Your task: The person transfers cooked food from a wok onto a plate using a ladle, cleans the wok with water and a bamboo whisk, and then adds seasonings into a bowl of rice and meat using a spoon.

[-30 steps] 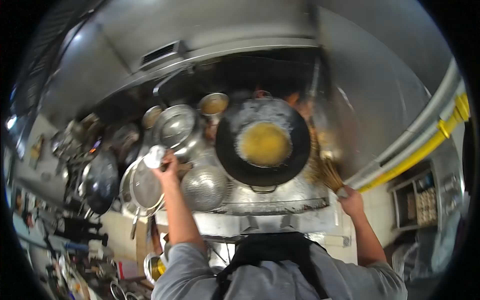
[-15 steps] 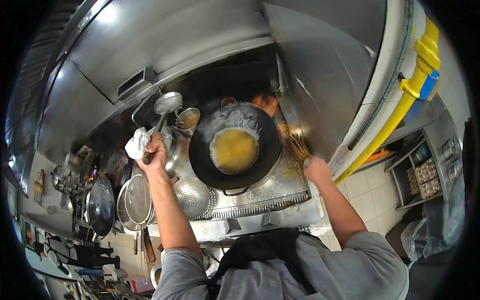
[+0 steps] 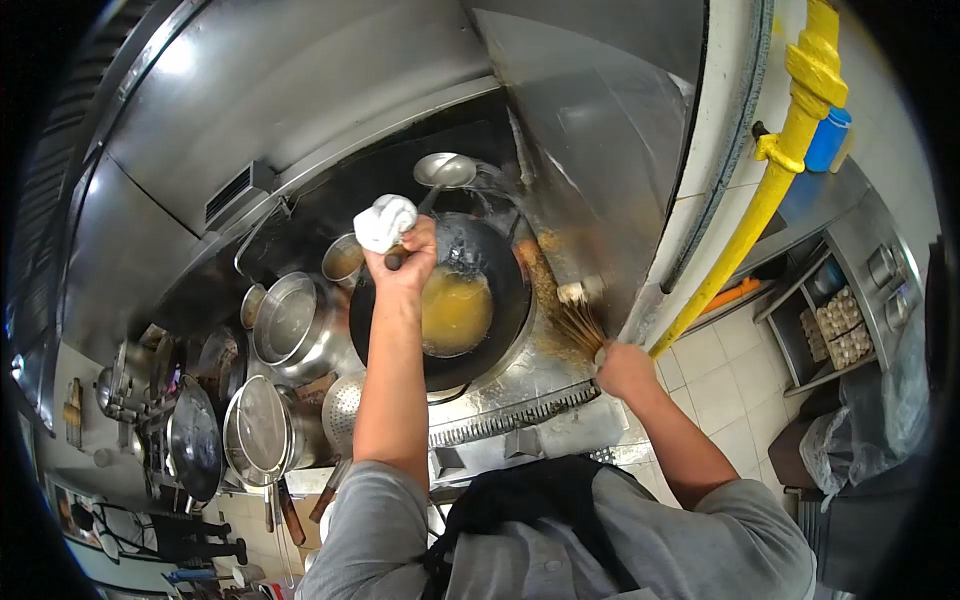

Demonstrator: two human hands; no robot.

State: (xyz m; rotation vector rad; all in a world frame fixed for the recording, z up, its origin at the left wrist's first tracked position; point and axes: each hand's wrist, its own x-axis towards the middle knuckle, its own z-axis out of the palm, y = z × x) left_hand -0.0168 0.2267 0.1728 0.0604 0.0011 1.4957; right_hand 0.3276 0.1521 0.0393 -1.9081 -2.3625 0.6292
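My left hand [image 3: 408, 258] is closed around the handle of a ladle [image 3: 445, 171], whose metal bowl is over the far side of the wok. A bunched white cloth [image 3: 385, 222] sits at that same hand. Below is a large black wok [image 3: 511, 310] with yellowish liquid [image 3: 456, 315] in its bottom; my left forearm hides part of its left side. To the right of the wok, my right hand [image 3: 628, 370] grips a bamboo wok brush [image 3: 575, 328], bristles pointing toward the back over the wet stove top. A small pale object [image 3: 572, 292] lies by the bristle tips.
Left of the wok are a steel pot [image 3: 287, 315], a perforated strainer [image 3: 342, 415], a mesh strainer [image 3: 258, 430] and another wok [image 3: 194, 440]. A yellow pipe [image 3: 740, 265] runs along the right. Egg trays [image 3: 845, 335] fill a shelf; a person [image 3: 150, 530] stands far left.
My left hand has carried the ladle and cloth rightward, from beside the wok to over it. The right hand with the brush has shifted slightly nearer me, and the camera view has turned.
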